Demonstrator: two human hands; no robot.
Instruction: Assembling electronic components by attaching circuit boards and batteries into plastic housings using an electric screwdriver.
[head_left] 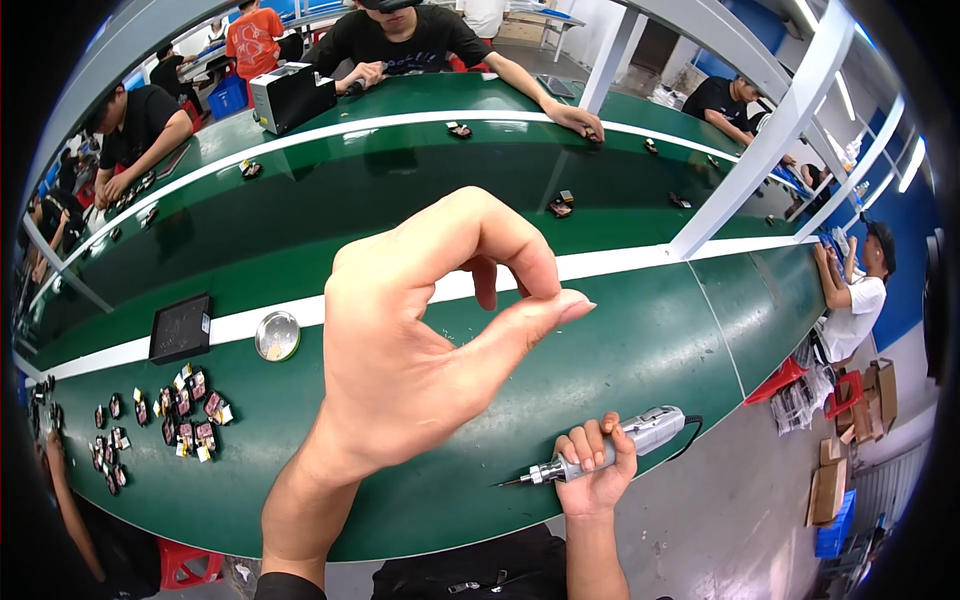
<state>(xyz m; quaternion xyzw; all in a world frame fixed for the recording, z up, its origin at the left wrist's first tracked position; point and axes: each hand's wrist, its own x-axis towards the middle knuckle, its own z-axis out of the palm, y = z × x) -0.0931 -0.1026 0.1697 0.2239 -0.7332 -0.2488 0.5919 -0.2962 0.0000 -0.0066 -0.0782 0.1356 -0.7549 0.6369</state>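
Observation:
My left hand (400, 350) is raised close to the camera, its forefinger and thumb tips meeting in a ring. Nothing shows between those tips. Low on the right, my right hand (597, 470) wraps around a silver electric screwdriver (650, 430). The screwdriver's thin bit points left over the green tabletop (640, 350), and a black cord runs from its back end. Beyond my left wrist lie several small dark parts with white and yellow tabs (185, 412), grouped on the table. Near them is a round shallow dish (277, 335) with small bits in it.
A black tray (181, 328) sits by the white rail (235, 327). Past it, a dark green conveyor belt (380, 165) carries scattered parts. A co-worker's hand (575, 118) touches a part across the belt. A white post (765, 130) rises at right.

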